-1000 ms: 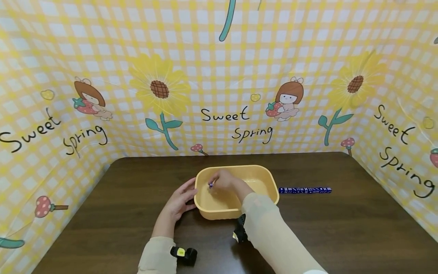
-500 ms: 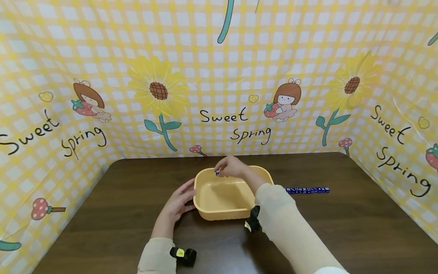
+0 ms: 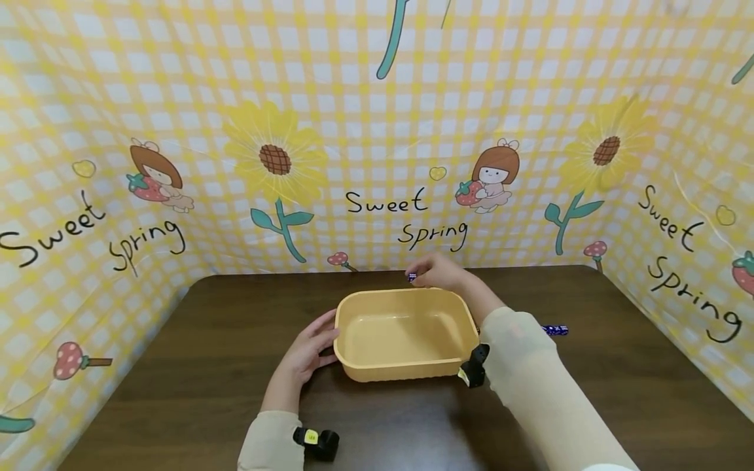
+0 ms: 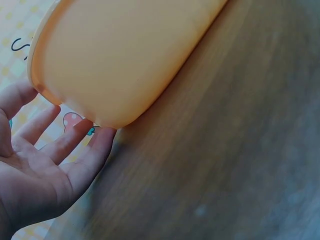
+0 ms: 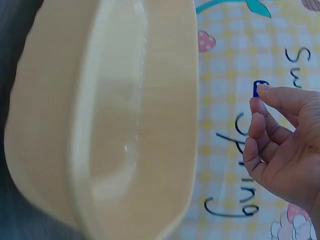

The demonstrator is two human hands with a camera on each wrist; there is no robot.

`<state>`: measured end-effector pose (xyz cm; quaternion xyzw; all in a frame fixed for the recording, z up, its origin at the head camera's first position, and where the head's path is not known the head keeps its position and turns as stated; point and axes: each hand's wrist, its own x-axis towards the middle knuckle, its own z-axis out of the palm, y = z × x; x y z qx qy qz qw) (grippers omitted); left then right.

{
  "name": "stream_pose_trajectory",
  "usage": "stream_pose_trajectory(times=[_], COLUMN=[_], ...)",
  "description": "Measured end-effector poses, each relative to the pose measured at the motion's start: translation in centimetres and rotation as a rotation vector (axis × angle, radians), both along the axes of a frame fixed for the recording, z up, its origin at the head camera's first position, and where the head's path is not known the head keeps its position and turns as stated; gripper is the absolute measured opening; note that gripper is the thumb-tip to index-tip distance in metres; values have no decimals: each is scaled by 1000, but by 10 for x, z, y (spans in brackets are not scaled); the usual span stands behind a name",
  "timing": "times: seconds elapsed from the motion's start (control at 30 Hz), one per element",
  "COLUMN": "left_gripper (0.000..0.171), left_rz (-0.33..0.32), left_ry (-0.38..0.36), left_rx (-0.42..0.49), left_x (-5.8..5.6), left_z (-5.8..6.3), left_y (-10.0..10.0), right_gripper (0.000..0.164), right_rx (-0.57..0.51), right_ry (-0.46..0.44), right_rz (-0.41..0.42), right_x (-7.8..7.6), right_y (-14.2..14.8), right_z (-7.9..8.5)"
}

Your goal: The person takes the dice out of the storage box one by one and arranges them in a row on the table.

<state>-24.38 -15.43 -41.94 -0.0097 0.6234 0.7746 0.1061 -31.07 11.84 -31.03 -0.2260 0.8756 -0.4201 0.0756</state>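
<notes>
A yellow plastic tub (image 3: 406,373) stands on the dark wooden table. My left hand (image 3: 303,353) rests against its left end, with fairly straight, spread fingers touching the wall and rim in the left wrist view. Beyond the tub's far rim, my right hand (image 3: 444,271) is raised and pinches a small blue die (image 5: 256,90) with white dots between thumb and forefinger. Its other fingers are loosely curled. To the right of the tub lies a straight row of blue dice (image 3: 556,330); my right forearm hides most of it.
Dark wooden table (image 3: 200,373) extends on both sides of the tub. A yellow checked cloth (image 3: 377,144) with sunflowers and lettering hangs at the back and sides. A black wrist camera (image 3: 318,443) sits on each sleeve.
My right hand has lifted the die from inside the tub and carried it up, away and to the right, past the far rim. The left hand has stayed at the tub.
</notes>
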Motion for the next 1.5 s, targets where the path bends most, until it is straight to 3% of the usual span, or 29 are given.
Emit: stream_pose_trajectory(times=[0.23,0.6,0.93,1.23,1.5], left_gripper=[49,49,50,50,51], left_rz=[-15,-17,-13,-40,-20], left_ry=[3,-6,-3,7,-5], left_rx=[-5,-20,-18,-16,-8], left_x=[0,0,-1,-1,-2], left_z=[3,2,-1,-3,-4], left_y=[0,-1,-2,-1,-2], right_gripper=[22,25,27,30,30], right_rx=[-51,-32,-2,11,60], right_ry=[1,-37,27,28,12], right_rz=[-63,-141,-175,-218,-297], right_x=[1,5,18,33,43], right_y=[28,76,127,173,209], right_z=[12,18,20,6,-15])
